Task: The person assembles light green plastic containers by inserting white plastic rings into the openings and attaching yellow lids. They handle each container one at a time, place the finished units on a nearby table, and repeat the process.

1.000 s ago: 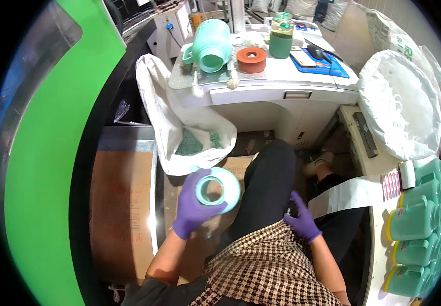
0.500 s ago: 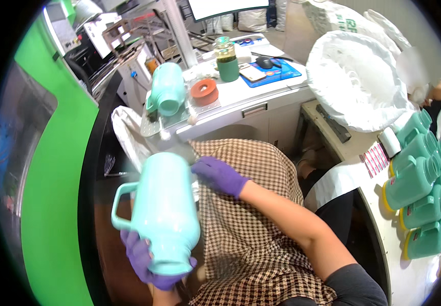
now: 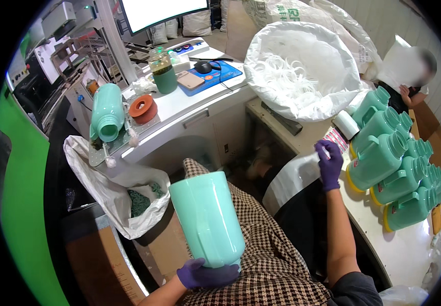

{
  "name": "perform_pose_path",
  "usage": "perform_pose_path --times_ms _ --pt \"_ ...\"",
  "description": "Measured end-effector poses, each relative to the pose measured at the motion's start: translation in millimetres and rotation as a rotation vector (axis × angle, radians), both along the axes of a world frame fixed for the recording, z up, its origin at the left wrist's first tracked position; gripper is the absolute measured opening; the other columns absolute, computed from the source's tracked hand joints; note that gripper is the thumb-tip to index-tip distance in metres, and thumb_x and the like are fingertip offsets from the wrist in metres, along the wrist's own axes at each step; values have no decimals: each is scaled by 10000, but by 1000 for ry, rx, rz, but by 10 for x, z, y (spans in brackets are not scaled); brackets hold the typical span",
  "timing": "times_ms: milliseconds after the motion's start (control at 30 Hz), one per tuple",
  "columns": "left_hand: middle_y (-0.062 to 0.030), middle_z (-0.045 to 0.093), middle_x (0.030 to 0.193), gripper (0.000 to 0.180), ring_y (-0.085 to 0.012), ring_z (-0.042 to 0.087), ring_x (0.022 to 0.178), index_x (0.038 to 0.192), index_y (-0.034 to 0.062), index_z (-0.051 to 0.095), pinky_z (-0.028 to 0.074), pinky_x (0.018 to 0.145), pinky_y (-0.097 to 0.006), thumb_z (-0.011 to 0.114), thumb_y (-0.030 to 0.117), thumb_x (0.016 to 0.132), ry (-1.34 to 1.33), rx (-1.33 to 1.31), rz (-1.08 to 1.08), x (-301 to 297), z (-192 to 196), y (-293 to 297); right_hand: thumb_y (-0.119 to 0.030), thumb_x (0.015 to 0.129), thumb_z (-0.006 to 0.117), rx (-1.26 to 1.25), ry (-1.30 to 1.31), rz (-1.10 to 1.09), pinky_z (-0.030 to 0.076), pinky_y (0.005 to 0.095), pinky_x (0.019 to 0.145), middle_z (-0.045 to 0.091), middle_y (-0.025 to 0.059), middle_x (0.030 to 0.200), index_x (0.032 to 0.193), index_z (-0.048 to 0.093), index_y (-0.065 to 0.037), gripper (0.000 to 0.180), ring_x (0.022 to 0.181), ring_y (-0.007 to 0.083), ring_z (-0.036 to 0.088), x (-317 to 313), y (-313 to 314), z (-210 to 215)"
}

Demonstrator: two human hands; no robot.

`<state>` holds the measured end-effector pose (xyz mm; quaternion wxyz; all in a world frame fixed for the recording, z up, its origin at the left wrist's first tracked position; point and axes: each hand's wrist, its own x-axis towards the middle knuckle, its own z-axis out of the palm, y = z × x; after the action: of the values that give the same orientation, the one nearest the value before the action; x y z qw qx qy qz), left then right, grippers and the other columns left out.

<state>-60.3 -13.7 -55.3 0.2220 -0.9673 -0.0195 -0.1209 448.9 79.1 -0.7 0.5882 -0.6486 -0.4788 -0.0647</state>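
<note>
My left hand (image 3: 208,275), in a purple glove, grips a mint-green plastic jug body (image 3: 208,219) by its narrow neck end, low over my lap. The jug is tilted, with its wide end up and away from me and its handle facing me. My right hand (image 3: 329,166), also gloved in purple, is at the right-hand table beside a sheet of pink-and-white striped stickers (image 3: 335,138). Its fingers are bent together; whatever they pinch, if anything, is too small to make out. A white roll (image 3: 346,125) lies just beyond that hand.
Several green jugs with yellow bases (image 3: 378,160) crowd the right table (image 3: 355,204). A white sack of plastic rings (image 3: 302,71) stands behind it. On the white desk are another jug (image 3: 107,109), an orange tape roll (image 3: 143,109) and a glass bottle (image 3: 163,71). A scrap bag (image 3: 103,178) hangs below.
My right hand has left the jug's side and reached right to the sticker sheet. The jug has turned in my left hand, its wide end now showing upward. The whole view has swung right.
</note>
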Motion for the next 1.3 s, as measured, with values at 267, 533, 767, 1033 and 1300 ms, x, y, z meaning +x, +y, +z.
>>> perform_pose_path --times_ms 267,533,767,1033,1300 --pt "-53 372 1484 742 -146 400 1359 1527 120 276 393 1139 -337 617 367 916 121 499 71 51 -63 -100 -305 817 770 -456 -356 -307 522 453 825 678 139 971 986 775 -97 268 910 344 645 486 134 -453" --pt "-107 361 1536 862 -207 368 1407 1577 49 196 258 1230 -385 575 504 952 326 2145 234 189 128 -108 -167 796 770 -277 -297 -146 504 421 770 647 122 851 835 722 -68 117 858 313 635 524 -7 -496" --pt "-141 298 1614 716 -221 330 1467 1587 -10 190 255 1233 -326 424 421 1065 183 1321 267 322 346 -81 -74 909 682 -237 159 713 484 326 795 599 73 901 885 641 -1 87 871 215 592 -1285 -294 885" --pt "28 332 1614 629 -133 334 1460 1548 175 272 253 1258 -428 561 195 990 178 697 84 343 315 -72 -161 939 684 -412 31 1018 465 356 743 576 95 814 871 670 -12 164 803 229 544 -1977 -59 1235" --pt "37 441 1575 721 -104 465 1377 1607 297 275 386 1127 -366 562 159 960 66 37 19 258 549 -99 -276 849 784 -343 -301 698 463 381 730 526 122 883 977 621 -24 326 802 282 532 -2301 -23 1142"
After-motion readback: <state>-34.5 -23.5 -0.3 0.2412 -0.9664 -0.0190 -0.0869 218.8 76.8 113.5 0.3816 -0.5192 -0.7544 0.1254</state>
